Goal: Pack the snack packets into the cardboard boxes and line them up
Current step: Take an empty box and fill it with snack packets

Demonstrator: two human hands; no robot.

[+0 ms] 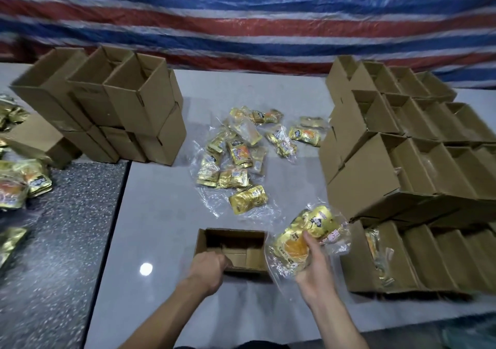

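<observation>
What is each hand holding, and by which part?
Right hand grips the bag of snack packets at its lower end; left hand holds the open box by its near rim.

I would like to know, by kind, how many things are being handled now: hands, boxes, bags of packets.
Hands: 2 (left hand, right hand)
Cardboard box, gripped by the left hand: 1
Clear bag of snack packets, held by the right hand: 1
Total: 4
</observation>
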